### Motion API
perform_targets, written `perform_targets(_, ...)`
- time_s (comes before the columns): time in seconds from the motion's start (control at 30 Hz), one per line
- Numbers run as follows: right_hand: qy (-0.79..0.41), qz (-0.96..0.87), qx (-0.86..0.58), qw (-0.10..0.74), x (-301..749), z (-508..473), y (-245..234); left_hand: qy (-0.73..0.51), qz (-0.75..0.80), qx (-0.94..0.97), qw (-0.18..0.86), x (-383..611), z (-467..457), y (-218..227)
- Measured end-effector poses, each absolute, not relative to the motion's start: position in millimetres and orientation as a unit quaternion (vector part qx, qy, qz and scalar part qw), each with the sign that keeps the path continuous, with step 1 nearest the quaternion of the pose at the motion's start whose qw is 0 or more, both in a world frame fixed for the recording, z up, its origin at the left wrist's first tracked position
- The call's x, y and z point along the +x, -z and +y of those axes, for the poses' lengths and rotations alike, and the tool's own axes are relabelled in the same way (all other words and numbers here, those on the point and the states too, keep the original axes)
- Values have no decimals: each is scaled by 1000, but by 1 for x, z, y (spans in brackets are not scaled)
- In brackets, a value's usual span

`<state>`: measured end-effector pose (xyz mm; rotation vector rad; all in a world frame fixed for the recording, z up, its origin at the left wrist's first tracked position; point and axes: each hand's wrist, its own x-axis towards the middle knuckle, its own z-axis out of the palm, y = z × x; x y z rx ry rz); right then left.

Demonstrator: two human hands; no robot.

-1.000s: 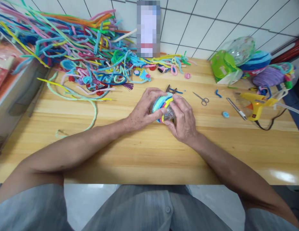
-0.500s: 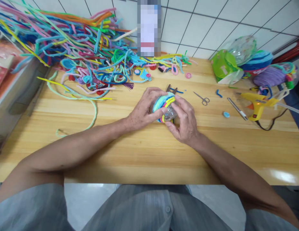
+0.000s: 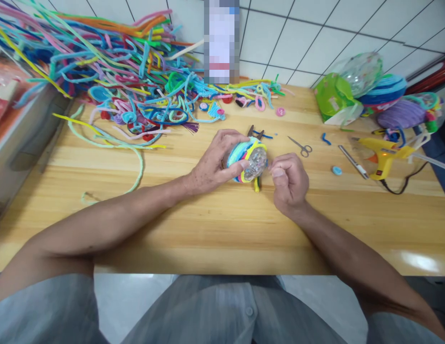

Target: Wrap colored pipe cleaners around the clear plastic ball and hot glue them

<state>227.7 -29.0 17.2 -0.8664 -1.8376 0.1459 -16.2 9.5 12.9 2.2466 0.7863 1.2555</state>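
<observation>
My left hand [image 3: 222,160] is wrapped round a clear, rounded plastic piece [image 3: 258,165] that looks like a bottle end. Bands of blue, mint, pink and yellow pipe cleaner [image 3: 240,154] circle it, and its bare, shiny end faces right. Just right of that end, my right hand [image 3: 290,181] is closed, thumb against the curled fingers; whatever it may pinch is too small to make out. Dark metal pliers [image 3: 251,131] lie behind the wrapped piece, and a yellow-and-black handle [image 3: 257,185] pokes out below it.
A heap of pipe cleaners [image 3: 122,71] spreads across the back left. Small scissors [image 3: 301,145], a blue pipe-cleaner scrap [image 3: 326,139], a utility knife [image 3: 353,162], a blue button [image 3: 337,170] and a yellow glue gun [image 3: 385,155] lie rightward. A green box [image 3: 333,100] stands behind.
My right hand has come off the wrapped plastic piece, moved a little right and closed, uncovering the clear end. My left hand keeps its hold in the same place.
</observation>
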Motion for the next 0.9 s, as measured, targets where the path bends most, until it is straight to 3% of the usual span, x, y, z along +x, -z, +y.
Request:
perform_targets(0.17,-135,-753,-372,526,226,-25,-17,-462,282,813,216,-16,9,-13)
perform_targets(0.33,-28,-763,-380,522,231,-25,-19,-457,287,810,230,-16,8,-14)
perform_targets(0.6,27,-880,-307,361,230,-19,-28,-474,267,810,221,-14,10,-10)
perform_targets(0.9,-1,-869,-311,385,231,-18,-30,-488,254,802,233,-12,10,-8)
